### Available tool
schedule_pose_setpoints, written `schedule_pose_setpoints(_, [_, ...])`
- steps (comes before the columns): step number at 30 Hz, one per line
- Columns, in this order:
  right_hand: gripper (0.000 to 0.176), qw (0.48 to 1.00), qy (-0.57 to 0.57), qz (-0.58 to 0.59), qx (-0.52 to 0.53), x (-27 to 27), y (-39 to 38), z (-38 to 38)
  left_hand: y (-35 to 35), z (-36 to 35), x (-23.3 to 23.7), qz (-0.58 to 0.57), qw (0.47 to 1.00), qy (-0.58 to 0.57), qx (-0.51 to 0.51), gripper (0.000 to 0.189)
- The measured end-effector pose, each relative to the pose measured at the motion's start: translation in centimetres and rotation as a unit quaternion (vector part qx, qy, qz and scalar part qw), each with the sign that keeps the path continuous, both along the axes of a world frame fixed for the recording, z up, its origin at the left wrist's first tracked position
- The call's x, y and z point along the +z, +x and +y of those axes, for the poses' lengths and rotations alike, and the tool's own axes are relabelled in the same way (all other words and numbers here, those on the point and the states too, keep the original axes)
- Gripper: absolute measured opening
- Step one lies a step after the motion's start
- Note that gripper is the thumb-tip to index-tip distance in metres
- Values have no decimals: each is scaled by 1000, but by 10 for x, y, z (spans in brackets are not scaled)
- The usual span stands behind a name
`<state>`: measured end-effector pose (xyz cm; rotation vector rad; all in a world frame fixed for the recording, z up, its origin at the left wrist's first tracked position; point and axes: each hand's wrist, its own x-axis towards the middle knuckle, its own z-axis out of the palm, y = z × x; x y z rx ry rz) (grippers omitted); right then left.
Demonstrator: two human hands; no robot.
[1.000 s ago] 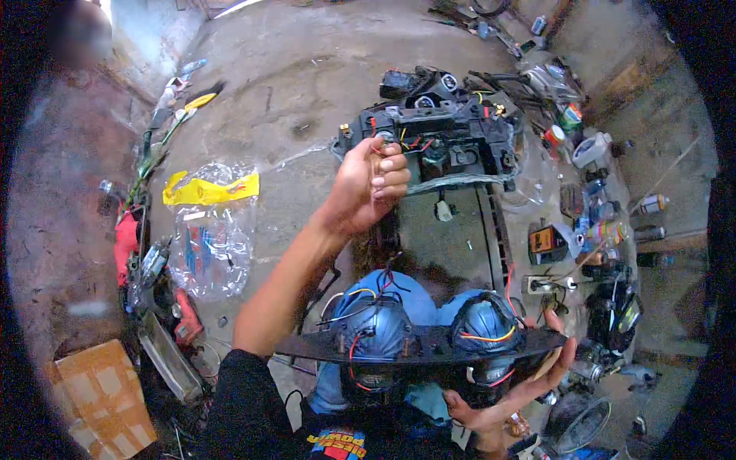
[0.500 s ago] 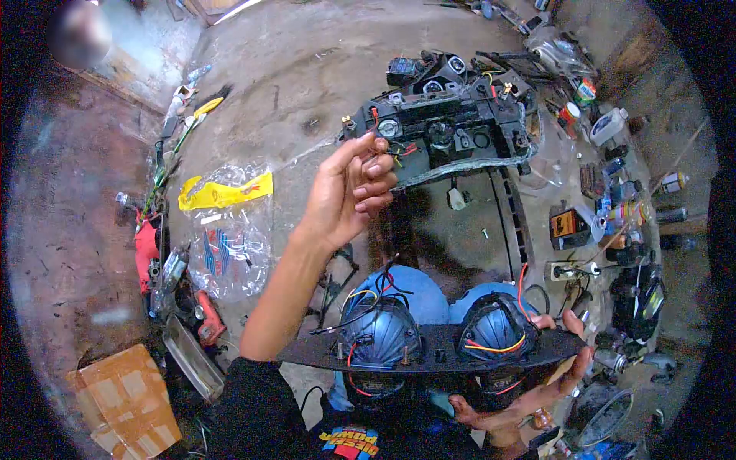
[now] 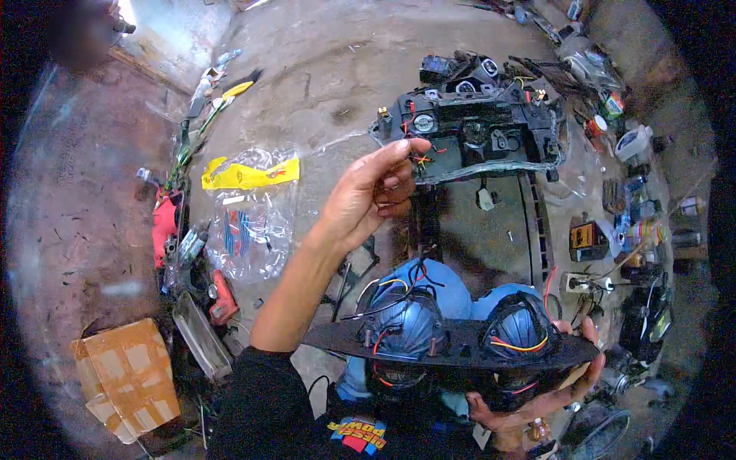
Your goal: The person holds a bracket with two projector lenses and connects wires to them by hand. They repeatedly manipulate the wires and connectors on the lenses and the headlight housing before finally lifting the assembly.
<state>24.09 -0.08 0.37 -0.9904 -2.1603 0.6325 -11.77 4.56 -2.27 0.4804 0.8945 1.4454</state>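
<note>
My right hand (image 3: 571,395) grips the right end of a long black panel (image 3: 464,354), thumb below and fingers over its edge. Two domed projector lamps (image 3: 520,326) are mounted on the panel, with red, yellow and black wires (image 3: 410,287) sticking up. My left hand (image 3: 376,192) is raised beyond the panel, thumb and index finger pinched and the other fingers curled; anything between the fingertips is hidden or too small to make out. Just past those fingertips lies a black vehicle-lamp housing (image 3: 491,142) with loose wires and a grey sealant-like rim.
Clear plastic bags (image 3: 257,245), one with a yellow strip (image 3: 253,175), lie on the floor at left. Nearby are a red tool (image 3: 222,297) and a taped cardboard box (image 3: 126,376). Bottles, a power socket (image 3: 586,284) and a black-orange box (image 3: 588,240) line the right side.
The view has shifted, so most things appear farther right. My left index finger points out more toward the housing. My right hand keeps its grip on the panel.
</note>
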Motion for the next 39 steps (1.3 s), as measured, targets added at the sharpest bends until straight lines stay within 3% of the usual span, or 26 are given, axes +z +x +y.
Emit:
schedule_pose_setpoints(3, [153,992,-32,124,-13,-18,-3,-2,0,-2,-5,11,1000,-6,3,40])
schedule_pose_setpoints(6, [153,984,-72,161,-31,-14,-8,-6,2,-7,-4,-2,1000,-17,-1,38])
schedule_pose_setpoints(9, [151,981,-29,185,-46,-16,-16,-3,4,-11,-13,-16,1000,-21,3,37])
schedule_pose_setpoints(15, [149,977,-6,202,-73,-13,-26,-3,9,-13,-3,-27,997,-72,14,37])
schedule_pose_setpoints(27, [150,980,-10,194,-52,-13,-22,1,5,-11,-12,-69,997,-14,-41,50])
schedule_pose_setpoints(39, [149,980,-10,183,-79,-10,-29,-1,17,-8,-7,-20,998,-50,-30,47])
